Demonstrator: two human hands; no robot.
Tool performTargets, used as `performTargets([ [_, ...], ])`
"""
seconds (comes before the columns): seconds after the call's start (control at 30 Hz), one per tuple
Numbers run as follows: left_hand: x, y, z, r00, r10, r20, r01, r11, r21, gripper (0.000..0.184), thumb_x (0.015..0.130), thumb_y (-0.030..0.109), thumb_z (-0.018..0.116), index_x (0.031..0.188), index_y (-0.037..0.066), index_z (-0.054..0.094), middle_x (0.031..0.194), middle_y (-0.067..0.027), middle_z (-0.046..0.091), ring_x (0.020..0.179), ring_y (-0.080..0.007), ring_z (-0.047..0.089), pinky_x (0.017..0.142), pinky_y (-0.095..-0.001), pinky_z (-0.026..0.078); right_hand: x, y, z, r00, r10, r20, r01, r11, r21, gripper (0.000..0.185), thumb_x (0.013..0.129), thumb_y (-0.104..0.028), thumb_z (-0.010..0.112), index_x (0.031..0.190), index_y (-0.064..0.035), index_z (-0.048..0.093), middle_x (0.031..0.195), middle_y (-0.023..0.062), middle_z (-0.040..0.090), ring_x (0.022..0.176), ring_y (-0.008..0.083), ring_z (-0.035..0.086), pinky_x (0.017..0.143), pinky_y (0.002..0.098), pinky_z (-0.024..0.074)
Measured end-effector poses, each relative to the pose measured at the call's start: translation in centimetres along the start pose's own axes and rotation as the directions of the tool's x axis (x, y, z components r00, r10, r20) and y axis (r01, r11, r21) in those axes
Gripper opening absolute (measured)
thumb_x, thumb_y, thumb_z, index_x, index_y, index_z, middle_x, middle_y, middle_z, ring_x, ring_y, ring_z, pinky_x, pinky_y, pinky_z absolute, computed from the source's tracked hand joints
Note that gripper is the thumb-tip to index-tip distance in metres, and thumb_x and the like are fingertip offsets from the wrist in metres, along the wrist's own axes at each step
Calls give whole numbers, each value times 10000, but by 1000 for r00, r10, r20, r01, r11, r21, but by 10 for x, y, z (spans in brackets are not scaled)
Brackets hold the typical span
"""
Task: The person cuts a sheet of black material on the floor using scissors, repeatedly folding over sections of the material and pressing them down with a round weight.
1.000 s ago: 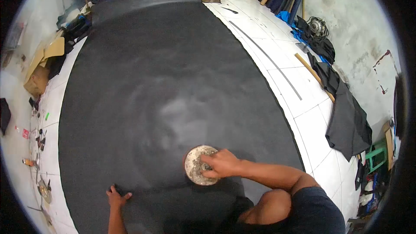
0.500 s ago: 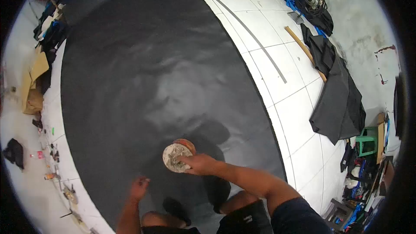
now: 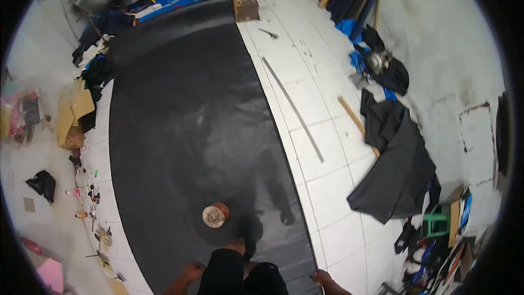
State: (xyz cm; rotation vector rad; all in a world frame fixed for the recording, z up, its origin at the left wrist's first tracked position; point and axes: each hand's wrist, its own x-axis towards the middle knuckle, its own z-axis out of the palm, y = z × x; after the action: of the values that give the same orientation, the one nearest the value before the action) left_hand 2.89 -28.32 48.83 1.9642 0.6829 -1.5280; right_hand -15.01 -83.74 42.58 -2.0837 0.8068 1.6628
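Sitting alone on the black sheet [image 3: 164, 125], the round block [image 3: 213, 217] is now out of the right hand [image 3: 323, 279], leaving that hand free by the sheet's edge, but I can't tell if its fingers or the left hand [image 3: 192, 272] pinch anything.

Workshop: black sheet [image 3: 158, 136], leaning rolls [image 3: 353, 0]
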Motion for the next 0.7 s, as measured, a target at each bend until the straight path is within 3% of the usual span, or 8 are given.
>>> performTargets([
  [0.07, -23, 60, 2, 992, -118, 35, 115, 990, 76, 510, 958, 451, 503, 1259, 49, 601, 1196, -130, 643, 1083, -282, 604, 935, -425, 459, 17, 41, -14, 991, -122, -52, 114, 984, -139, 578, 897, -510, 580, 1136, 14, 634, 1138, 202, 668, 1049, 327, 651, 894, 415, 520],
  [0.17, -5, 107, 4, 995, 83, 53, -86, 995, 46, 463, 984, 422, 486, 1194, 26, 601, 1131, -118, 637, 1021, -243, 593, 900, -400, 459, -42, 24, -84, 963, -59, -263, 167, 898, 408, 416, 871, -377, 711, 1025, 4, 651, 708, 85, 673, 606, 163, 655, 608, 322, 554],
  [0.23, 14, 132, -1, 937, 344, -68, -345, 938, -17, 379, 979, 390, 524, 1101, 49, 637, 951, -135, 658, 877, -257, 641, 792, -390, 489, -78, 13, -118, 942, 10, -335, 224, 724, 653, 378, 884, -358, 694, 1015, -6, 655, 705, 93, 663, 612, 163, 644, 558, 316, 528],
  [0.3, 4, 212, -42, 969, 216, 116, -240, 933, 269, 380, 958, 378, 556, 1118, 37, 611, 875, -144, 654, 790, -293, 642, 759, -446, 494, -108, 2, -146, 944, 144, -298, 158, 595, 788, 343, 871, -317, 712, 1021, -13, 661, 676, 68, 640, 579, 144, 598, 535, 304, 499],
  [0.4, 33, 298, -76, 897, 440, -37, -401, 849, 344, 474, 941, 416, 570, 1139, -14, 605, 1040, -188, 666, 947, -346, 645, 849, -456, 499, -127, -9, -159, 969, 207, -137, 17, 497, 868, 345, 857, -296, 723, 1038, -10, 658, 761, 90, 676, 621, 161, 633, 573, 305, 521],
  [0.5, -5, 431, -113, 845, 516, -139, -463, 837, 290, 502, 928, 410, 597, 1188, -19, 595, 1122, -197, 656, 1060, -330, 629, 895, -422, 491, -121, -6, -168, 956, -22, -293, 214, 735, 644, 382, 846, -326, 724, 1059, -17, 655, 855, 116, 696, 662, 185, 661, 608, 319, 542],
  [0.57, -15, 492, -128, 821, 553, -144, -551, 833, 55, 498, 918, 406, 615, 1200, -4, 604, 1118, -185, 661, 1084, -307, 621, 906, -401, 483, -110, -15, -196, 964, -30, -263, 197, 744, 639, 369, 853, -335, 712, 1048, -26, 658, 838, 110, 691, 646, 183, 651, 592, 321, 532],
  [0.7, 11, 585, -150, 781, 583, -226, -582, 810, 77, 467, 914, 408, 619, 1154, 7, 633, 1087, -181, 668, 1031, -307, 634, 885, -407, 490, -66, -21, -281, 974, -32, -223, 175, 731, 659, 348, 867, -352, 687, 1026, -43, 664, 805, 98, 680, 614, 180, 629, 560, 326, 511],
])
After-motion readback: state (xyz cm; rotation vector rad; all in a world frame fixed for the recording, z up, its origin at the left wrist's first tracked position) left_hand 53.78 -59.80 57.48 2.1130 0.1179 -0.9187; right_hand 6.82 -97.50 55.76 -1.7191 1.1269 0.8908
